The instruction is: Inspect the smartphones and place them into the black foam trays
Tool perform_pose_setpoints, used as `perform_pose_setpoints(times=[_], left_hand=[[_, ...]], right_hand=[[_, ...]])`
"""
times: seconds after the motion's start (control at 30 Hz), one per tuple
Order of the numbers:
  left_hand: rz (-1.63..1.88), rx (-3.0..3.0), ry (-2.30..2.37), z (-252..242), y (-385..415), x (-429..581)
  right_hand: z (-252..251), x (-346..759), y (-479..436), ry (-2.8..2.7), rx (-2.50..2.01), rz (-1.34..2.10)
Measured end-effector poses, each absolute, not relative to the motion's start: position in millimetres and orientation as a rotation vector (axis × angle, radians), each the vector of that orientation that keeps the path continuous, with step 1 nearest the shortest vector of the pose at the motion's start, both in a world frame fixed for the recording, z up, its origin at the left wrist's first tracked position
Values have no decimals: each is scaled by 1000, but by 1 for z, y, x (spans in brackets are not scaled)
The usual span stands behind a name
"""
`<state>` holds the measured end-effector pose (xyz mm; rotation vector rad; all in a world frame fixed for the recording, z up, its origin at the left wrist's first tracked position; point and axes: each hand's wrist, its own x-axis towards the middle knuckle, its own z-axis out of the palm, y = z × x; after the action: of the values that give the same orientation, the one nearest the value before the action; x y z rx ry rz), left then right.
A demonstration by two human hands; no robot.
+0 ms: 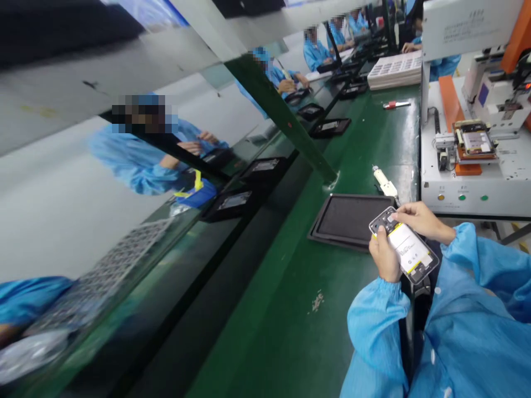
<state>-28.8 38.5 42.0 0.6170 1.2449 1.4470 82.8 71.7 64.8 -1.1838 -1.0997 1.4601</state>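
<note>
The phone (pixel 404 245), back open, sits in my two hands over the near right surface (pixel 290 287), its long axis running far-left to near-right, left hand (pixel 385 257) clasping its left edge, right hand (pixel 418 219) pinching its far end, black tray (pixel 348 219) just left.

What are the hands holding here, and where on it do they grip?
Both hands hold one open, backless phone with a white battery. The left hand grips its long left edge; the right hand pinches its top end.
</note>
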Motion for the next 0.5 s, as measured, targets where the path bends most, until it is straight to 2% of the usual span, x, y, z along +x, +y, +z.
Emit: perform_pose_setpoints(times=[0.2,0.5], left_hand=[[1497,649,1198,40,62,-31],[1431,644,1055,35,89,-28]], right_hand=[[60,82,75,-1095,-1108,1599],[52,77,113,-1077,-1110,1619]])
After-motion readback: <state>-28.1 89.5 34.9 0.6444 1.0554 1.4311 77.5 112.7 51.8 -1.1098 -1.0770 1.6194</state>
